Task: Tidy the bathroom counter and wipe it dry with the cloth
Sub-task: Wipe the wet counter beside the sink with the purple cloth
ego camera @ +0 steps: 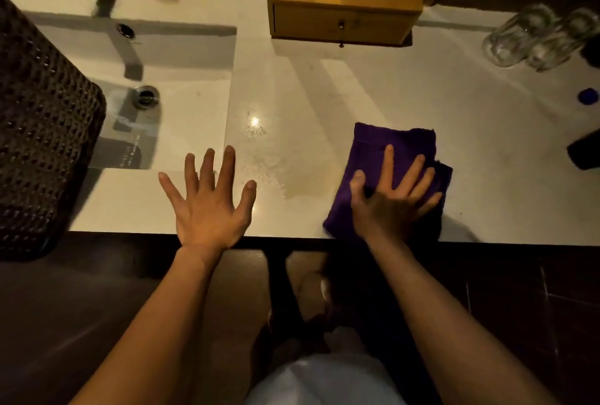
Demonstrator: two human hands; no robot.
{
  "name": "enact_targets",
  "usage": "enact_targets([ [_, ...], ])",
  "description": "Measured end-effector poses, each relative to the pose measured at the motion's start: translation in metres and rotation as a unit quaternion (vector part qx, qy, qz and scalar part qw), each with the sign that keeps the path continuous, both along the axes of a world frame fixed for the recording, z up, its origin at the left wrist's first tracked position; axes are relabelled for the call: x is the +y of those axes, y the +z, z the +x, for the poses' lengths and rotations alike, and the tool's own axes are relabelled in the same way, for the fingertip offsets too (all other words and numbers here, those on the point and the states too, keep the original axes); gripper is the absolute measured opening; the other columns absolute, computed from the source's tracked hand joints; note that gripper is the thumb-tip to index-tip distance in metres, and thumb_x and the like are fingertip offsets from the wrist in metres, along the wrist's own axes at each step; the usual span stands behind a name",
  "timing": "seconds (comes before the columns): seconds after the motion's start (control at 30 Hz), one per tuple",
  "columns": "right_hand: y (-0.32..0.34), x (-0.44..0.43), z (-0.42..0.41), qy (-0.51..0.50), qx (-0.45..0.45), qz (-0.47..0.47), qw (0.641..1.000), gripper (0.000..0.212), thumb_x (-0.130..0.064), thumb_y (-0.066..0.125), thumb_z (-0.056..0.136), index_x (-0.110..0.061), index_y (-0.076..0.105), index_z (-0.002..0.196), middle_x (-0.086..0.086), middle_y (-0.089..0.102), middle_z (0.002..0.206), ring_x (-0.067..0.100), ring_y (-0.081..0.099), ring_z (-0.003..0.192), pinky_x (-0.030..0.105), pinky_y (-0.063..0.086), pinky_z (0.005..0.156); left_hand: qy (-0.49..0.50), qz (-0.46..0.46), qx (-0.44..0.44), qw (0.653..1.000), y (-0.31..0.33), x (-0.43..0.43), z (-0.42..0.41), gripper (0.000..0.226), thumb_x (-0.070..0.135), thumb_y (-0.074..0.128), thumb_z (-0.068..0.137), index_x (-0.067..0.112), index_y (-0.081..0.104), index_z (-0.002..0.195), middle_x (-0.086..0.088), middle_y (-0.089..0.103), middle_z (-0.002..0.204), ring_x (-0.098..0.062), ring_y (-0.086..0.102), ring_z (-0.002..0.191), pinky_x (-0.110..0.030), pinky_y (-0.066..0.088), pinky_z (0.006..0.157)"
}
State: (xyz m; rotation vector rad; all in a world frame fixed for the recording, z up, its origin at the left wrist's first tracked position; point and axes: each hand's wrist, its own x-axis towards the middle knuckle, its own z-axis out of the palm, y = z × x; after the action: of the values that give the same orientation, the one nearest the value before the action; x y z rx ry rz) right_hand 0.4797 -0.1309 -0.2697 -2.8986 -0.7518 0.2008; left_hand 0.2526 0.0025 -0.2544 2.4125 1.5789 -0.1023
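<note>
A folded purple cloth (373, 151) lies on the pale counter (324, 96) near its front edge. My right hand (393, 193) presses flat on the cloth, fingers spread. To the left, my left hand (207, 203) hovers flat over the counter's front edge with fingers apart and nothing in it. Water streaks and small drops (272, 177) glisten on the counter between the two hands.
A sink basin (181, 102) with a drain sits at the left, with brass taps behind it. A dark woven basket (39, 144) stands far left. At the back stands a wooden drawer box (344, 8). Two glasses (532, 37), a blue cap (588, 95) and a dark object (584, 151) are at the right.
</note>
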Motion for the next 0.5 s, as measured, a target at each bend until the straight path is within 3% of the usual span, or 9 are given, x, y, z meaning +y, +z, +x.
enact_targets([
  [0.13, -0.004, 0.030, -0.016, -0.066, -0.023, 0.026, 0.997, 0.071, -0.066, 0.035, 0.090, -0.033, 0.032, 0.153, 0.022, 0.021, 0.162, 0.045, 0.017, 0.149, 0.069, 0.010, 0.114, -0.003, 0.002, 0.004, 1.000, -0.002, 0.001, -0.001, 0.071, 0.070, 0.011, 0.097, 0.040, 0.000, 0.160, -0.003, 0.014, 0.170, -0.029, -0.003, 0.157, -0.069, -0.006, 0.118],
  [0.27, -0.004, 0.052, -0.010, -0.056, -0.015, 0.019, 0.998, 0.073, -0.067, 0.030, 0.089, -0.036, 0.024, 0.155, 0.018, 0.012, 0.165, 0.041, 0.009, 0.151, 0.067, 0.005, 0.116, -0.006, 0.000, 0.000, 1.000, -0.003, 0.002, 0.000, 0.071, 0.070, 0.012, 0.097, 0.040, 0.000, 0.160, -0.003, 0.015, 0.170, -0.030, -0.003, 0.157, -0.070, -0.005, 0.118],
  [0.37, 0.002, 0.074, 0.004, 0.025, 0.008, -0.027, 0.999, 0.076, -0.070, 0.022, 0.089, -0.040, 0.006, 0.157, 0.013, -0.001, 0.167, 0.037, -0.003, 0.153, 0.064, -0.002, 0.118, -0.006, -0.005, -0.008, 1.000, -0.004, 0.001, -0.001, 0.071, 0.069, 0.014, 0.097, 0.039, 0.001, 0.160, -0.003, 0.013, 0.170, -0.030, -0.003, 0.157, -0.071, -0.004, 0.118],
  [0.5, 0.009, 0.116, 0.039, 0.249, 0.023, -0.054, 0.967, 0.073, -0.072, 0.017, 0.092, -0.043, -0.005, 0.155, 0.010, -0.010, 0.166, 0.035, -0.012, 0.152, 0.061, -0.008, 0.119, -0.009, -0.002, -0.004, 1.000, -0.006, 0.004, -0.002, 0.071, 0.069, 0.016, 0.098, 0.039, 0.000, 0.160, -0.004, 0.008, 0.171, -0.030, -0.003, 0.158, -0.070, -0.004, 0.118],
])
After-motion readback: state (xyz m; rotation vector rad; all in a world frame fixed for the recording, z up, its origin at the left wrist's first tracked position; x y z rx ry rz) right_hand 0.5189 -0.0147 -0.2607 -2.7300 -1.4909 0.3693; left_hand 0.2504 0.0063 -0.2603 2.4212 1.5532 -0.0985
